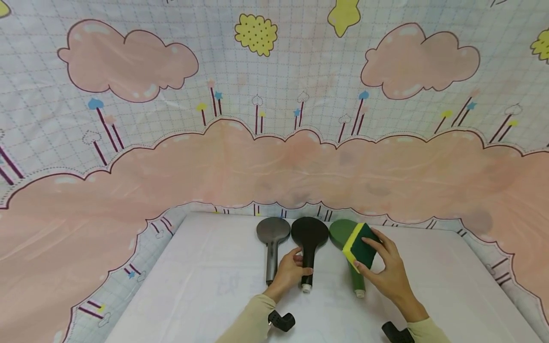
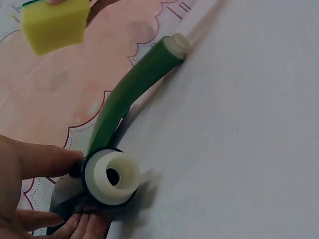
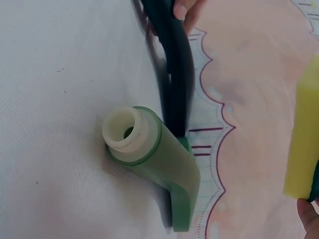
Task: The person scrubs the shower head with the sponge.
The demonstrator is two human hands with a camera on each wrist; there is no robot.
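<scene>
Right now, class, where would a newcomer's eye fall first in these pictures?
Probably on the yellow and dark green sponge, held in the right grip and partly hiding the green shower head in the head view. Next, the black shower head, middle of the row, its handle in the left grip, with the grey shower head at the left end. Behind the white table, pink clouds mark the backdrop.

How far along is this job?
Looks done: grey shower, black shower and green shower laid in a row. In hand: left hand grips the black one; right hand holds the sponge aloft. Left to do: likely scrubbing, as the sponge touches none; can't tell if any is wiped already.
</scene>
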